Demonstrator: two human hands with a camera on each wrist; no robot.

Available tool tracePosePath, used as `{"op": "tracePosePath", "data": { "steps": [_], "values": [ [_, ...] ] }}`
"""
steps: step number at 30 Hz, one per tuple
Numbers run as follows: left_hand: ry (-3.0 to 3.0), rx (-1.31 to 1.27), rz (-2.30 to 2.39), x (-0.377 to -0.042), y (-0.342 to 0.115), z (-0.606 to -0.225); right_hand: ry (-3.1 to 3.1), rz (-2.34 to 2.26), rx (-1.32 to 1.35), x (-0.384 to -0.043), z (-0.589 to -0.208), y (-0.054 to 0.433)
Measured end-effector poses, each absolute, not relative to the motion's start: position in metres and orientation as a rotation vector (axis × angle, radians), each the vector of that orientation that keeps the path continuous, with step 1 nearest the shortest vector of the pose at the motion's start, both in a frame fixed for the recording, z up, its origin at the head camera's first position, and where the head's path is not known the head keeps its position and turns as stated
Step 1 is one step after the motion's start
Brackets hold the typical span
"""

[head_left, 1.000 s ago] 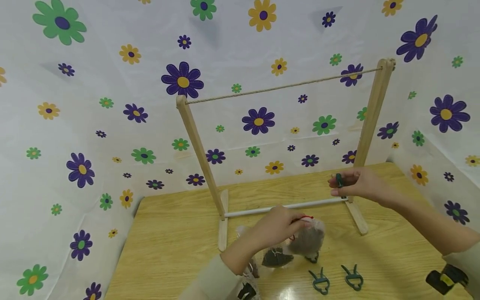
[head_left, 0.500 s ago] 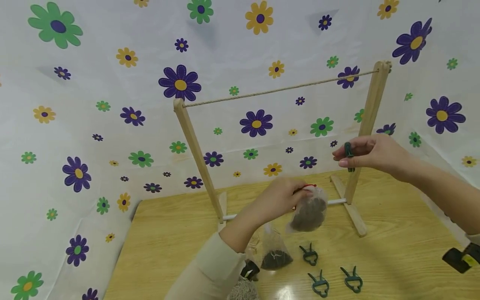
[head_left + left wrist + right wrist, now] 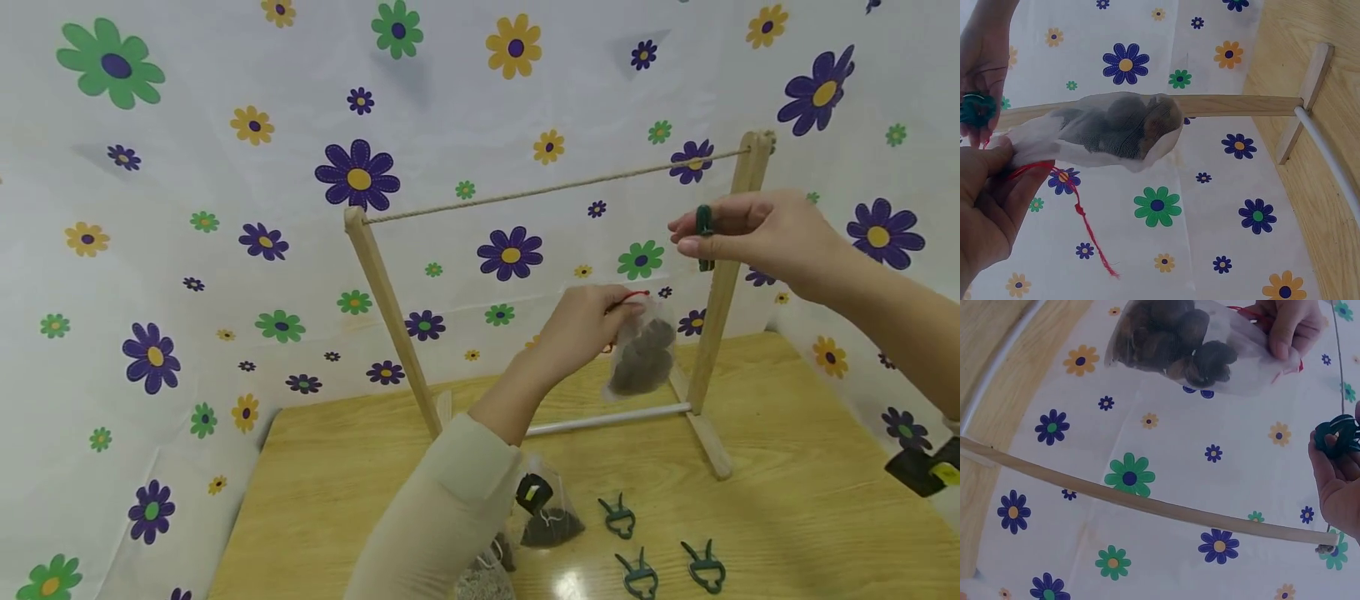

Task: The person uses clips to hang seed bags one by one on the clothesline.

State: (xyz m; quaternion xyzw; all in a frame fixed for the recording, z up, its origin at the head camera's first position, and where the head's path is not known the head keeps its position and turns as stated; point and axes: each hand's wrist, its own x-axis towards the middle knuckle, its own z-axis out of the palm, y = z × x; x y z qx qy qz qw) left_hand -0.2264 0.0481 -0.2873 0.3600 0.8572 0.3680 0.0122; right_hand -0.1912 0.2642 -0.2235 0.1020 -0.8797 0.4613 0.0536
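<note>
My left hand (image 3: 581, 333) pinches the top of a translucent mesh drawstring bag (image 3: 643, 358) with a red cord. Dark roundish lumps fill the bag, which hangs in the air before the wooden stand's right post (image 3: 720, 333). The red cord (image 3: 1088, 231) dangles loose in the left wrist view. Between thumb and fingers, my right hand (image 3: 780, 242) holds a dark green plastic clip (image 3: 704, 229), up by the same post and above the bag. A thin rope (image 3: 555, 192) runs between the post tops, higher than both hands.
Several more green clips (image 3: 639, 577) lie on the wooden table (image 3: 322, 500). Other mesh bags (image 3: 551, 525) stand near its front, partly behind my left sleeve. A white rod (image 3: 607, 422) joins the stand's posts low down. Flower-printed cloth (image 3: 450, 125) encloses the back and sides.
Both hands have risen. My left hand has lifted the bag from near the table, moving slightly right, and my right hand has carried the clip up toward the rope's height.
</note>
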Motion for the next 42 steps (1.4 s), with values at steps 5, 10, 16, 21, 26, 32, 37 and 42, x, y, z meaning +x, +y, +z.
{"op": "tracePosePath", "data": {
  "steps": [5, 10, 16, 21, 26, 32, 37, 42],
  "values": [
    [2.693, 1.021, 1.330, -0.240, 0.066, -0.273, -2.389, 1.645, 0.416, -0.196, -0.209, 0.266],
    [2.602, 0.822, 1.585, -0.252, 0.079, -0.264, -2.045, 1.954, 0.545, -0.207, -0.194, 0.261],
    [2.581, 0.738, 1.756, -0.258, 0.089, -0.255, -1.940, 1.969, 0.558, -0.224, -0.178, 0.252],
    [2.582, 0.679, 1.819, -0.259, 0.098, -0.249, -2.031, 1.855, 0.479, -0.235, -0.175, 0.251],
    [2.540, 0.655, 1.871, -0.266, 0.107, -0.249, -2.258, 1.694, 0.298, -0.241, -0.179, 0.254],
    [2.435, 0.678, 1.994, -0.273, 0.111, -0.254, -2.343, 1.647, 0.255, -0.243, -0.184, 0.252],
    [2.339, 0.714, 2.071, -0.272, 0.117, -0.256, -2.323, 1.715, 0.291, -0.243, -0.184, 0.253],
    [2.397, 0.735, 2.166, -0.266, 0.126, -0.259, -2.325, 1.725, 0.322, -0.243, -0.186, 0.256]
  ]
}}
